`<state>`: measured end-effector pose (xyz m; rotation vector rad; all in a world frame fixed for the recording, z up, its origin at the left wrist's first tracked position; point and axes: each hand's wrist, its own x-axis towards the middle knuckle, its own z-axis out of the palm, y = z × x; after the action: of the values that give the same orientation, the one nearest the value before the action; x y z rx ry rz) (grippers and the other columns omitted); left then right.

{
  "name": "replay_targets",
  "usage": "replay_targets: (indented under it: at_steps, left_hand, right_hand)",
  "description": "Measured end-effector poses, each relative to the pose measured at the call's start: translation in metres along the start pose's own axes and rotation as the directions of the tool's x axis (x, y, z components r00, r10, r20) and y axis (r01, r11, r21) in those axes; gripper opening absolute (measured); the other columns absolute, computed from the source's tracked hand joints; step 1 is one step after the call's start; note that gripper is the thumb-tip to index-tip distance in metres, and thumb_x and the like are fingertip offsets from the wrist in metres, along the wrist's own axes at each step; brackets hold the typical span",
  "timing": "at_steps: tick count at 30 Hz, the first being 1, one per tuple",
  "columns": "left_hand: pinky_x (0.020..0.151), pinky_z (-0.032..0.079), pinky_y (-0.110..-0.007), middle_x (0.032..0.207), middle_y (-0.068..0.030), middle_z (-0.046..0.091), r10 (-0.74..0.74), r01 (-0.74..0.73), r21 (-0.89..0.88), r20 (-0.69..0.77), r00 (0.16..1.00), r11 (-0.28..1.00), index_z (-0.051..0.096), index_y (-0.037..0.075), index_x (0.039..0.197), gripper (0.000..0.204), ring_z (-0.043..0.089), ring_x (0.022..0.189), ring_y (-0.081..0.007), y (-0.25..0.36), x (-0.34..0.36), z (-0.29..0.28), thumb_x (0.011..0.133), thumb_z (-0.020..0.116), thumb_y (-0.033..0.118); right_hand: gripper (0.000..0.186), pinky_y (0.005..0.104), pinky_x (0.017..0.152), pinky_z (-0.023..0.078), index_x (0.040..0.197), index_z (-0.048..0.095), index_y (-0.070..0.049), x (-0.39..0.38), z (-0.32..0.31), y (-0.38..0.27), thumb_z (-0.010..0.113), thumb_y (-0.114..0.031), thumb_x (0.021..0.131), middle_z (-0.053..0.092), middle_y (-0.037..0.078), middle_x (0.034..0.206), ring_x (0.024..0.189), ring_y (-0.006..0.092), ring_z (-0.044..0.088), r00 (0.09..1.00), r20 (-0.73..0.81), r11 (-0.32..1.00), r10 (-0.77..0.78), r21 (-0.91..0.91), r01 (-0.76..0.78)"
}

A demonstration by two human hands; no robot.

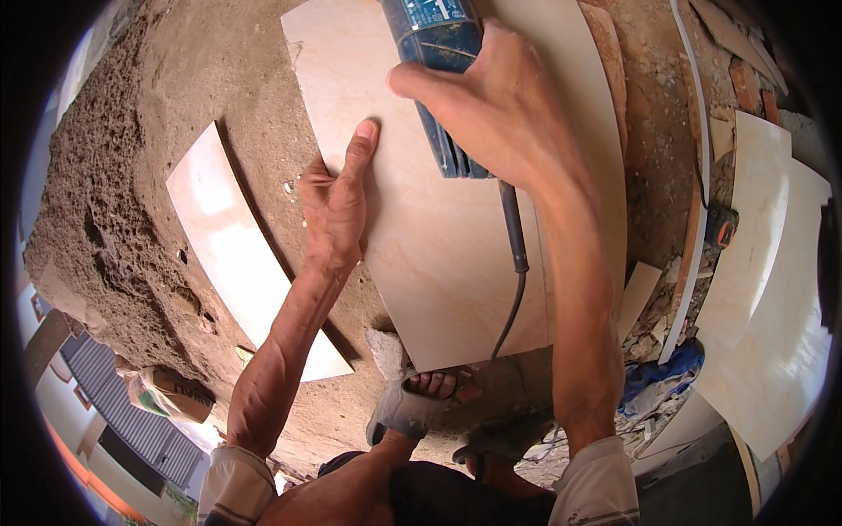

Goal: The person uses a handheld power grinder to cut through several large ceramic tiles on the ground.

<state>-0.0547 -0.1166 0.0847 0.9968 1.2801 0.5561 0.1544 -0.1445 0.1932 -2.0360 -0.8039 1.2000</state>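
The right hand (pixel 513 114) is wrapped around a blue power tool (pixel 434 46), which is over the large pale tile (pixel 452 263). The left hand (pixel 338 202), half curled, grips that tile's left edge, thumb on top (the other fingertips are hidden). A black cord (pixel 515 230) runs from the tool toward a sandal (pixel 414 414). Left lies a narrow tile strip (pixel 230 232); right, more tiles (pixel 750 228).

Blue corded tool (pixel 437 44), over cream tile (pixel 438 254)

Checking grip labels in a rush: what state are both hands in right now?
Left hand: holding the large tile at its left edge, thumb on top, fingertips hidden.
Right hand: closed around the blue power tool.
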Motion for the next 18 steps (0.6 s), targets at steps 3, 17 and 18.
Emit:
replay_targets:
  at_steps: [3,17,18]
  left_hand:
    - [0.099,0.060,-0.035,0.121,-0.0180,0.075,0.013,-0.013,-0.008,0.015,1.000,1.000,0.066,-0.007,0.130,0.055,0.073,0.111,-0.0205,-0.002,0.000,-0.002,0.100,0.080,0.038]
    - [0.098,0.060,-0.034,0.120,-0.0184,0.074,0.022,-0.022,0.028,0.003,1.000,0.999,0.065,-0.008,0.128,0.056,0.073,0.109,-0.0198,-0.003,0.001,-0.003,0.102,0.078,0.040]
    - [0.098,0.060,-0.034,0.120,-0.0185,0.074,0.023,-0.023,0.019,0.004,1.000,1.000,0.065,-0.008,0.128,0.056,0.073,0.109,-0.0197,-0.004,0.002,-0.002,0.102,0.078,0.040]
  right_hand:
    - [0.040,0.0382,0.060,0.052,0.081,0.074,-0.004,0.007,0.020,0.033,0.083,-0.044,0.083,0.065,0.007,0.066,0.059,0.0183,0.065,0.953,-0.171,0.967,-0.252,-0.069,0.244]
    - [0.049,0.0404,0.065,0.055,0.090,0.073,0.001,0.001,0.018,0.043,0.084,-0.045,0.081,0.069,0.012,0.073,0.065,0.0217,0.069,0.973,-0.118,0.979,-0.201,-0.044,0.197]
    - [0.045,0.0419,0.065,0.056,0.081,0.068,0.002,-0.001,0.019,0.043,0.083,-0.041,0.079,0.067,0.015,0.068,0.063,0.0245,0.069,0.965,-0.154,0.977,-0.214,-0.024,0.213]
